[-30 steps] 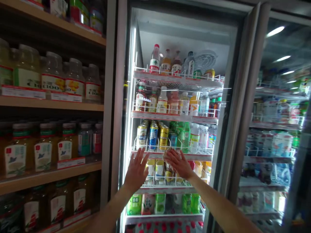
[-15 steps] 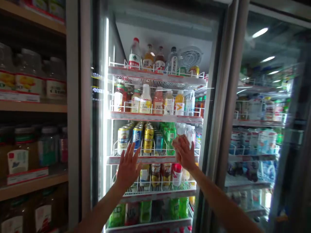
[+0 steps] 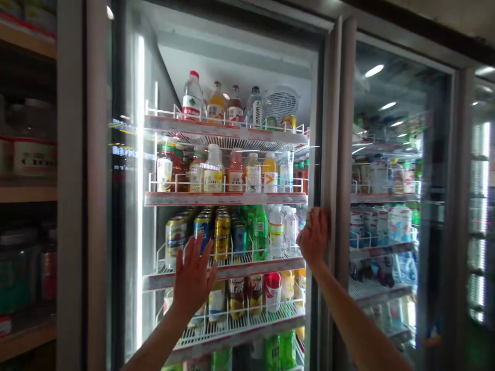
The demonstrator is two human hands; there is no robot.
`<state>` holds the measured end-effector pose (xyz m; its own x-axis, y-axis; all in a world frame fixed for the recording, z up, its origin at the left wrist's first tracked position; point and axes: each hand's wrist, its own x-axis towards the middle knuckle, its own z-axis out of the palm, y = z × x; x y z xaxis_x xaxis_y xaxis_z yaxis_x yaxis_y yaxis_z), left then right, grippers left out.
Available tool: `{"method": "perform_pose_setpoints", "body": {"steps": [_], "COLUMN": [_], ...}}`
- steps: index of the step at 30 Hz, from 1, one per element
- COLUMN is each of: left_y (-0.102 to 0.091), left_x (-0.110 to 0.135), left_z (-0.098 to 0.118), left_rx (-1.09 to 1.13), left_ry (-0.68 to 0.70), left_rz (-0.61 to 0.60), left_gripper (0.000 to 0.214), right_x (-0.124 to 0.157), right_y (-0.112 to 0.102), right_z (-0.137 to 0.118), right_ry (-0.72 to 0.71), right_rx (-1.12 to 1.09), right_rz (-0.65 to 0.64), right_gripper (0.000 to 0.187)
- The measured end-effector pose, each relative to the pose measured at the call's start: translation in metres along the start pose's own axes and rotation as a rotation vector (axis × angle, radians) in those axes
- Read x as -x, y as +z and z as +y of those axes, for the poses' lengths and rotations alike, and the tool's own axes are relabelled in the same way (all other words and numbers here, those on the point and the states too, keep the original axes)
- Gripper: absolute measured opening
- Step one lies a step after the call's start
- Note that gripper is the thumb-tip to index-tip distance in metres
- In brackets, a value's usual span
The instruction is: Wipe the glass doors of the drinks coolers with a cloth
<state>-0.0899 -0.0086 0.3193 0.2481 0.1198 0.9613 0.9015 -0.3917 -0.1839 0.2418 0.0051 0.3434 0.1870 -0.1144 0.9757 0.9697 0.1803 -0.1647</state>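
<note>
A tall glass-door drinks fridge [image 3: 327, 129] stands in front of me, its glass catching reflected lights. My left hand [image 3: 192, 281] is raised with fingers spread, holding nothing, in front of the shelf of beer cans [image 3: 221, 234]. At the metal frame on the right side of the glass is my right hand [image 3: 314, 238]. Its fingers point up and are slightly bent, with nothing seen in them; whether they touch the frame I cannot tell. Near it, behind the glass, stand a clear bottle [image 3: 276, 232] and a large green bottle [image 3: 258, 231].
Juice bottles [image 3: 269, 172] line the second shelf, and a red-capped bottle [image 3: 192, 98] is on the top one. Brown cans [image 3: 236, 299] sit lower down. A second fridge door [image 3: 386, 149] adjoins on the right. Wooden shelves [image 3: 27, 193] with bottles stand at the left.
My right hand has moved right, from in front of the bottles to the door frame. The left hand stays raised and open. The view has turned slightly to the right.
</note>
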Motion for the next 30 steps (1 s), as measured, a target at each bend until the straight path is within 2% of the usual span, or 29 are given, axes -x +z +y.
{"method": "perform_pose_setpoints", "body": {"steps": [2, 3, 4, 5, 7, 8, 9, 11, 13, 14, 17, 19, 20, 23, 24, 25, 29, 30], "left_y": [0.003, 0.003, 0.004, 0.004, 0.004, 0.004, 0.004, 0.004, 0.004, 0.004, 0.004, 0.005, 0.005, 0.006, 0.006, 0.007, 0.007, 0.007], "left_x": [0.000, 0.000, 0.001, 0.001, 0.002, 0.003, 0.004, 0.005, 0.006, 0.006, 0.007, 0.007, 0.007, 0.007, 0.007, 0.007, 0.008, 0.008], "left_z": [0.001, 0.001, 0.001, 0.000, -0.003, -0.005, -0.007, -0.011, -0.013, -0.013, -0.013, -0.011, -0.011, -0.009, -0.008, -0.007, -0.006, -0.006], "left_rx": [0.008, 0.013, 0.017, 0.019, 0.019, 0.016, 0.010, -0.008, -0.022, -0.027, -0.036, -0.043, -0.044, -0.047, -0.048, -0.051, -0.060, -0.059], "left_ry": [-0.012, -0.014, -0.015, -0.010, 0.003, 0.010, 0.018, 0.033, 0.040, 0.044, 0.042, 0.040, 0.040, 0.048, 0.050, 0.047, 0.029, 0.026], "left_rz": [0.003, 0.006, 0.007, 0.010, 0.017, 0.019, 0.020, 0.020, 0.016, 0.015, 0.025, 0.031, 0.031, 0.033, 0.036, 0.040, 0.040, 0.036], "left_gripper": [0.067, 0.067, 0.067, 0.067, 0.066, 0.066, 0.066, 0.066, 0.066, 0.066, 0.066, 0.065, 0.066, 0.067, 0.068, 0.069, 0.069, 0.069], "right_x": [-0.003, 0.002, 0.010, 0.017, 0.025, 0.023, 0.018, 0.002, -0.010, -0.011, -0.007, -0.006, -0.008, -0.020, -0.022, -0.021, -0.011, -0.011], "right_y": [0.007, 0.008, 0.008, 0.007, 0.005, 0.005, 0.006, 0.012, 0.020, 0.024, 0.026, 0.025, 0.024, 0.026, 0.028, 0.029, 0.030, 0.029], "right_z": [-0.021, -0.033, -0.045, -0.054, -0.062, -0.061, -0.059, -0.059, -0.069, -0.078, -0.105, -0.107, -0.103, -0.090, -0.090, -0.093, -0.110, -0.109], "right_ry": [0.004, -0.036, -0.097, -0.211, -0.362, -0.358, -0.290, -0.064, 0.032, -0.013, -0.343, -0.438, -0.399, -0.105, -0.042, -0.037, -0.384, -0.410], "right_rx": [0.004, 0.001, -0.014, -0.046, -0.076, -0.067, -0.043, 0.016, 0.027, 0.006, -0.099, -0.116, -0.099, -0.009, 0.002, -0.004, -0.106, -0.109], "right_rz": [0.050, 0.033, -0.016, -0.122, -0.250, -0.247, -0.193, -0.023, 0.065, 0.042, -0.150, -0.191, -0.157, 0.012, 0.043, 0.040, -0.158, -0.164], "right_gripper": [0.052, 0.053, 0.055, 0.055, 0.054, 0.053, 0.052, 0.052, 0.053, 0.053, 0.052, 0.050, 0.050, 0.053, 0.054, 0.054, 0.051, 0.050]}}
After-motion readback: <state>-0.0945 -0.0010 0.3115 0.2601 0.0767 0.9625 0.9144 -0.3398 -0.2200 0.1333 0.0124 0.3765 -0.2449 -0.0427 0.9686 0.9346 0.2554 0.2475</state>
